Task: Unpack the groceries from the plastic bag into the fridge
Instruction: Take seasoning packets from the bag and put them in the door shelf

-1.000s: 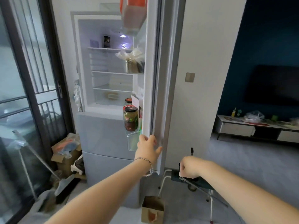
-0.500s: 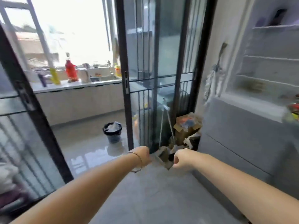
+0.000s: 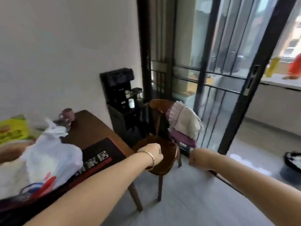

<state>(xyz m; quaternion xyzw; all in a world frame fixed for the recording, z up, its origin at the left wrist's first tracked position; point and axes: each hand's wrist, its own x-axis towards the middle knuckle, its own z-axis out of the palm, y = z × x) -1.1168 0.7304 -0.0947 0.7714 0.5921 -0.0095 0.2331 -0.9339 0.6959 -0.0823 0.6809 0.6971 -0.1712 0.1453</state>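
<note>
The left hand (image 3: pixel 154 154) and right hand (image 3: pixel 197 158) are curled into empty fists; the plastic bag (image 3: pixel 53 154) (white, bulging) is seen on the worktop (image 3: pixel 91 128) at 9 o'clock.

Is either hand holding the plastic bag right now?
No, the left hand and right hand are curled and empty, while the bag lies on the table.

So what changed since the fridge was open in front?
The person turned away from the fridge, past the glass doors, to the table with the plastic bag. The left hand let go of the fridge door edge and is now a fist. The right hand stayed a fist, holding nothing.
</note>
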